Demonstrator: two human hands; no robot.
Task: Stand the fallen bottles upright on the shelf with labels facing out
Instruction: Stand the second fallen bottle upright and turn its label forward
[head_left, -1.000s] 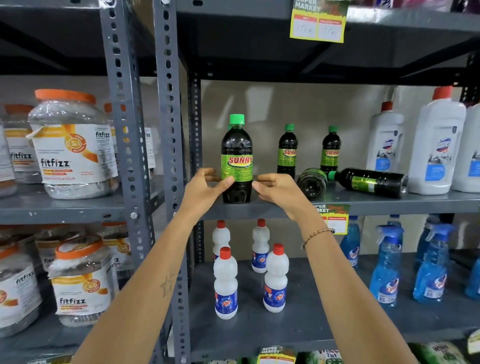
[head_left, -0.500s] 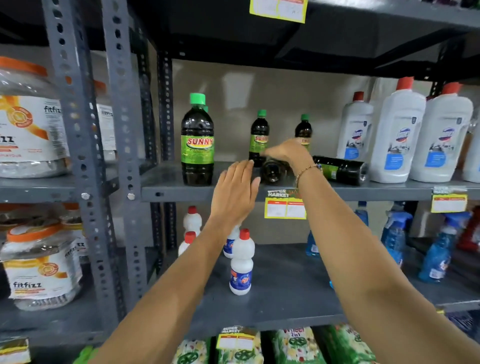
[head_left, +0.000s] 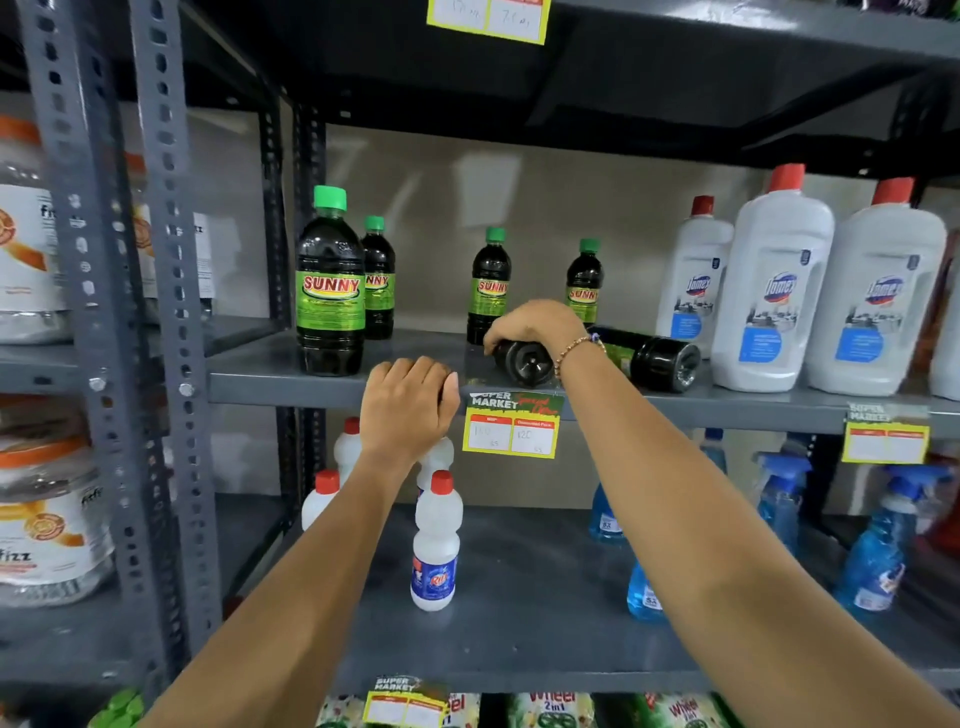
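Two dark Sunny bottles lie on their sides on the grey shelf (head_left: 291, 371). My right hand (head_left: 535, 325) grips the nearer fallen bottle (head_left: 524, 361), whose base faces me. The second fallen bottle (head_left: 654, 358) lies just right of my wrist, base towards me. My left hand (head_left: 408, 408) rests with curled fingers on the shelf's front edge, holding nothing. A Sunny bottle (head_left: 330, 291) stands upright at the front left with its label facing out. Three more upright Sunny bottles (head_left: 488, 286) stand further back.
Large white Domex bottles (head_left: 769, 291) crowd the shelf's right end, close to the second fallen bottle. A price tag (head_left: 511, 426) hangs from the shelf edge. Small white bottles (head_left: 436, 545) and blue spray bottles (head_left: 878, 540) fill the shelf below. Fitfizz jars (head_left: 47, 519) sit on the left rack.
My right hand has closed over the nearer fallen bottle. My left hand has risen from below the shelf to rest on its front edge. The view has moved closer.
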